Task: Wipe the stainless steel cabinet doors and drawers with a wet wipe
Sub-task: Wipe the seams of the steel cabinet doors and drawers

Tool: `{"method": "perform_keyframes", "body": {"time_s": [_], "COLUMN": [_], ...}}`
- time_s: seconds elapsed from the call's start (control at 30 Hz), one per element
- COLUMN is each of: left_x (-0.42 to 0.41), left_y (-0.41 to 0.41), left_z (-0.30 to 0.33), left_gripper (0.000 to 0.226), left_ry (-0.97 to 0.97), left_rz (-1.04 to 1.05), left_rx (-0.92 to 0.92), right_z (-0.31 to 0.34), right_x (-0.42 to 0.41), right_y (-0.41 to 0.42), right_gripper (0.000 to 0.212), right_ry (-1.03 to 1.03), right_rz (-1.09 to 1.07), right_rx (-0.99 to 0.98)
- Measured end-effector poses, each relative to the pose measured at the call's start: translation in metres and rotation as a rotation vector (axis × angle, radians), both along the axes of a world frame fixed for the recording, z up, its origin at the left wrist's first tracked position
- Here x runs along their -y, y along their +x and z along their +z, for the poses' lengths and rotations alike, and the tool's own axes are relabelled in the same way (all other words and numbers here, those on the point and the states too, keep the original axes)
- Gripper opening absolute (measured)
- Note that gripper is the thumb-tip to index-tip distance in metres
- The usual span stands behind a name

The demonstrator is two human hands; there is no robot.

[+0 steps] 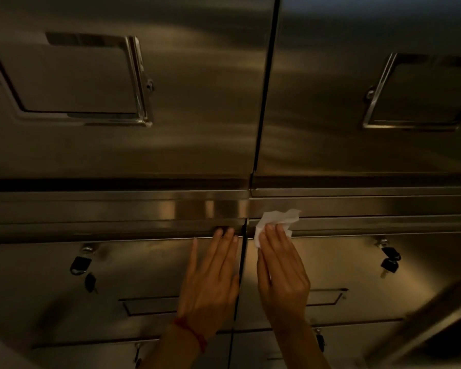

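Mid-wipe along the top lip of the drawers, right at the centre seam.

Closest to me, the left hand (210,278) lies flat with fingers straight and spread on the left drawer (144,265), fingertips up at its top edge, looks like it's just bracing. Just across the seam (241,265), the right hand (282,272) has straight fingers pressing the wipe (276,218) against the top edge of the right drawer (343,262), with crumpled white paper sticking out past the fingertips onto the rail (144,206) above. Keys (389,258) hang from the lock further right, another set on the left. Beyond that, the two big doors (197,89) with recessed handles. My guess is the next move is dragging the wipe sideways along that lip while keeping pressure on, and steering round the keys.
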State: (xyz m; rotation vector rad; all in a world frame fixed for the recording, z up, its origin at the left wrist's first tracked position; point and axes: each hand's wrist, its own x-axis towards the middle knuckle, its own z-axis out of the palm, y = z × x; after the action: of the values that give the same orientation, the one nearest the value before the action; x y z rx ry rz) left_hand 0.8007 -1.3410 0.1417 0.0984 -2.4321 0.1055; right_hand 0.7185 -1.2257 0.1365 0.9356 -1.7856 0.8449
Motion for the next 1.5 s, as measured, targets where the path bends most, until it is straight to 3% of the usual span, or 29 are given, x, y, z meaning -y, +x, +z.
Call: {"method": "perform_keyframes", "body": {"time_s": [0.1, 0.23, 0.53, 0.73, 0.97, 1.13, 1.37, 1.5], "left_x": [0.007, 0.01, 0.01, 0.008, 0.007, 0.005, 0.004, 0.002], "left_y": [-0.003, -0.005, -0.006, -0.006, -0.004, -0.001, -0.002, -0.004], "left_z": [-0.003, -0.009, -0.013, -0.014, -0.007, -0.003, 0.001, -0.001], "left_gripper": [0.054, 0.045, 0.048, 0.05, 0.052, 0.045, 0.054, 0.05], "left_ry": [0.028, 0.036, 0.043, 0.05, 0.106, 0.111, 0.141, 0.171], "left_rz": [-0.011, -0.047, -0.052, -0.039, -0.064, -0.067, -0.074, -0.072], "left_rx": [0.037, -0.001, -0.028, -0.023, 0.005, -0.013, 0.033, 0.01], "right_z": [-0.001, 0.005, 0.003, 0.007, 0.009, 0.011, 0.013, 0.013], "right_x": [0.003, 0.005, -0.003, 0.013, 0.006, 0.014, 0.004, 0.011], "right_y": [0.001, 0.004, 0.002, 0.008, 0.005, 0.01, 0.006, 0.007], "right_gripper": [0.027, 0.029, 0.03, 0.025, 0.028, 0.028, 0.028, 0.028], "right_ry": [-0.008, -0.005, -0.011, 0.026, 0.012, 0.057, 0.038, 0.118], "right_rz": [-0.018, -0.055, -0.177, -0.089, -0.139, -0.062, -0.132, -0.073], "right_rx": [0.011, 0.006, 0.034, -0.033, -0.018, -0.037, -0.04, -0.063]}}
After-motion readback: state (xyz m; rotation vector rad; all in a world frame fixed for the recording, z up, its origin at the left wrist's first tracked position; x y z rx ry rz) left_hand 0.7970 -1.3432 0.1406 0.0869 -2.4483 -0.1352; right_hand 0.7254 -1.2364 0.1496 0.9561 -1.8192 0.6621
